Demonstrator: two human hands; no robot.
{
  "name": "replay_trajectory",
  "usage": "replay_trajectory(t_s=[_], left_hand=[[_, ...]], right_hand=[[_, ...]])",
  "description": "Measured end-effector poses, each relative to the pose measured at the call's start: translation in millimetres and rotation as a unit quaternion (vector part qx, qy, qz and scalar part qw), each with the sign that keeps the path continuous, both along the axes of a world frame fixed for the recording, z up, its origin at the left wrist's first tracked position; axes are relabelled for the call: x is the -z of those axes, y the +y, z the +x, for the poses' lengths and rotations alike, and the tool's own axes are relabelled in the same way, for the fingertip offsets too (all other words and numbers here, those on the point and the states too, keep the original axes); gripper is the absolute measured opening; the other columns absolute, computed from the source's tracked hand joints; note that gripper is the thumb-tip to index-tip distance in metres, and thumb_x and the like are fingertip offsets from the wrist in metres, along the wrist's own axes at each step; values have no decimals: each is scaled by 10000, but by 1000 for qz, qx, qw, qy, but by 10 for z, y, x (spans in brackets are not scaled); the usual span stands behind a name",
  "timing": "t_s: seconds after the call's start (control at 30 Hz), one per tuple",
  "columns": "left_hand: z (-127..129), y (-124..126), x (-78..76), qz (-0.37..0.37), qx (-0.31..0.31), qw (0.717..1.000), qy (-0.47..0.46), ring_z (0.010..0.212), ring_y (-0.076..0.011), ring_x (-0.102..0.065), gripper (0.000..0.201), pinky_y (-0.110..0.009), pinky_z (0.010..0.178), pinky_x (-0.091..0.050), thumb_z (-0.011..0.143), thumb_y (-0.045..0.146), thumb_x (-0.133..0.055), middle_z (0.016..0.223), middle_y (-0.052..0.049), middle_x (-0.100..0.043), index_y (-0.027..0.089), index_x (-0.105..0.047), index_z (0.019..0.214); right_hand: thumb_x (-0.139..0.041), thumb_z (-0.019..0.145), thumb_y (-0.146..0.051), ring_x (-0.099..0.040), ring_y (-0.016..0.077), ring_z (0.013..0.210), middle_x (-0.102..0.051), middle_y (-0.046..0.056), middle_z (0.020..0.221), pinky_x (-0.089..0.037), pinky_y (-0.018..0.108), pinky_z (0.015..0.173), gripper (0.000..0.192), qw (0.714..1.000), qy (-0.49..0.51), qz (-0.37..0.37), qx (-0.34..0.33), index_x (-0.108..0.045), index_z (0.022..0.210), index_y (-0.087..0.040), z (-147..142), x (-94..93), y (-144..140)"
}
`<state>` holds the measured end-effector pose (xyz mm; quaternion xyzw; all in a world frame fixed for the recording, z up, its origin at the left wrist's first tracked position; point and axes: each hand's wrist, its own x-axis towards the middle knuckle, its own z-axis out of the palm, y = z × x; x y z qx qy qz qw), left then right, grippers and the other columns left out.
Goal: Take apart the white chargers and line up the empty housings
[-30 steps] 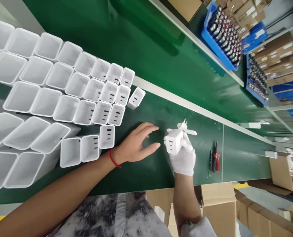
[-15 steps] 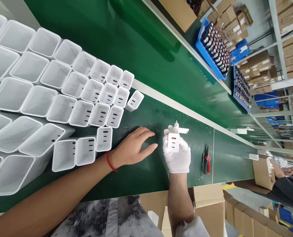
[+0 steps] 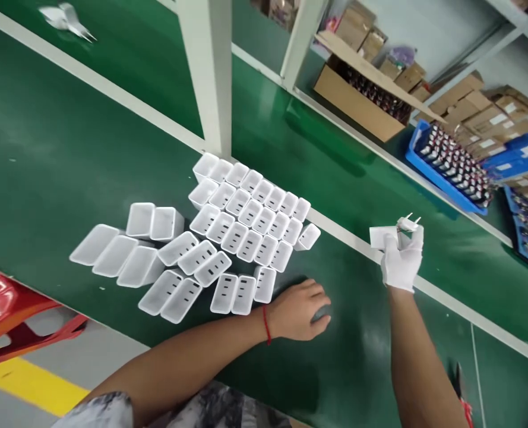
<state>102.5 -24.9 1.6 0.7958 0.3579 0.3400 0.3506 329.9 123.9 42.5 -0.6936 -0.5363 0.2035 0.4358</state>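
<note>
My right hand [image 3: 401,260], in a white glove, is raised over the white rail of the green belt and holds a white charger [image 3: 386,234] with plug pins sticking up. My bare left hand [image 3: 300,310], with a red cord at the wrist, rests palm down on the green table, fingers curled loosely, holding nothing. Just left of it stands a block of several open white charger housings [image 3: 246,226] in rows, each with slots in its bottom.
A white post [image 3: 210,71] rises behind the housings. Blue trays [image 3: 446,166] of small parts and cardboard boxes [image 3: 357,101] sit across the belt. A red plastic stool [image 3: 5,315] stands at the lower left. A red-handled tool [image 3: 462,392] lies at the right edge.
The view has swung left and back, so more of the belt shows. My right hand has lifted the charger up and away toward the belt rail. My left hand stays on the table.
</note>
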Motion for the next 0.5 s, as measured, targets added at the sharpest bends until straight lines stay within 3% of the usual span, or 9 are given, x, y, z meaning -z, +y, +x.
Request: replay_trajectory(t_s=[0.1, 0.23, 0.3, 0.37, 0.43, 0.5], left_hand=[[10, -2, 22, 14, -8, 1000, 9, 905, -221, -586, 222, -328, 834, -510, 875, 300, -568, 923, -79, -639, 138, -634, 1012], [17, -6, 38, 21, -6, 1000, 12, 902, -222, -581, 213, -328, 825, -506, 880, 285, -560, 926, -79, -636, 137, -628, 1017], [15, -8, 41, 20, -2, 1000, 13, 922, -228, -577, 199, -332, 832, -501, 885, 274, -554, 939, -83, -630, 141, -621, 1017], [12, -8, 39, 16, 1, 1000, 13, 936, -233, -572, 184, -339, 832, -499, 887, 259, -548, 949, -87, -625, 142, -615, 1011], [12, -9, 34, 12, 4, 1000, 14, 937, -237, -566, 176, -345, 831, -499, 886, 252, -546, 949, -89, -620, 140, -614, 1004], [15, -10, 28, 8, 8, 1000, 14, 937, -239, -562, 170, -353, 836, -499, 882, 246, -548, 948, -90, -617, 143, -617, 999]], right_hand=[[-519, 826, -279, -484, 275, 1342, -465, 213, 1439, -375, 478, 1118, 845, 997, -75, -15, -6, -103, 1541, -103, 36, 112, 385], [-537, 805, -278, -534, 314, 1278, -446, 237, 1418, -402, 491, 1095, 828, 986, -162, -40, 1, -171, 1523, -89, 75, 263, 518], [-584, 778, -316, -506, 342, 1291, -366, 260, 1446, -382, 521, 1105, 932, 979, -197, -35, 31, -88, 1529, -75, 116, 303, 424], [-612, 770, -368, -390, 392, 1366, -253, 289, 1482, -314, 571, 1137, 1015, 971, -229, -16, 68, -16, 1526, -48, 135, 310, 228], [-619, 788, -421, -300, 424, 1404, -258, 280, 1472, -258, 607, 1154, 965, 962, -262, 6, 81, -113, 1523, -53, 86, 286, -41], [-608, 824, -443, -384, 402, 1353, -373, 238, 1414, -315, 604, 1129, 826, 957, -288, 24, 4, -268, 1498, -109, -58, 235, -323]])
